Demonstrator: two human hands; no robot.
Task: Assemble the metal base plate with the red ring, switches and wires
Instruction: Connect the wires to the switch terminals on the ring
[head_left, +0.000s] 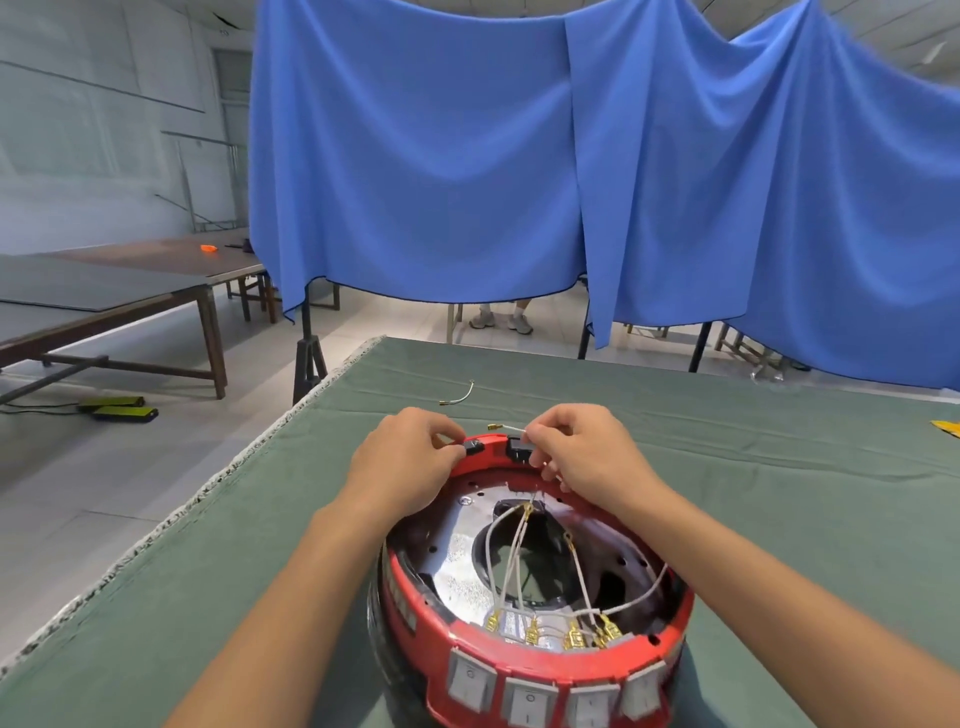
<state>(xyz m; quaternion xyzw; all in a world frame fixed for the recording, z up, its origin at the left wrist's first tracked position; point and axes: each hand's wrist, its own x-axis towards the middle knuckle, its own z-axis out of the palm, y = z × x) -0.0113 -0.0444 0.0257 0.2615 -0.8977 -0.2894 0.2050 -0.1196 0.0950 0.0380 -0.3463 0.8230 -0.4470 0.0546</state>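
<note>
**Far rim: wire going to the black switch**

While the left hand (410, 457) steadies the far edge of the red ring (519, 657), its fingers curled over the rim and pinching a small black part (474, 447) there, the right hand (582, 449) pinches a thin white wire (511, 428) just beside a second black block (517, 449) set in the same rim. Beyond that pinch the wire's brass terminal (493, 426) sticks out free, pointing away over the green cloth (779, 493).

Below both grips, toward the person, sits the metal plate (457, 577) inside the ring, with more white wires (519, 551) looping across its central opening to brass terminals at the near wall. Four grey switches (524, 699) line the ring's outer face nearest the person. Farther out than either hand, a spare wire (460, 395) lies loose on the cloth.

Judging by looks, the ring and plate are rigid and heavy enough to stay put, so a light bracing hold on the rim should do. The wire is limp and springy; it is best pinched close behind the terminal, where it can be steered. The terminals look thin and likely to bend if pushed on crooked.
</note>
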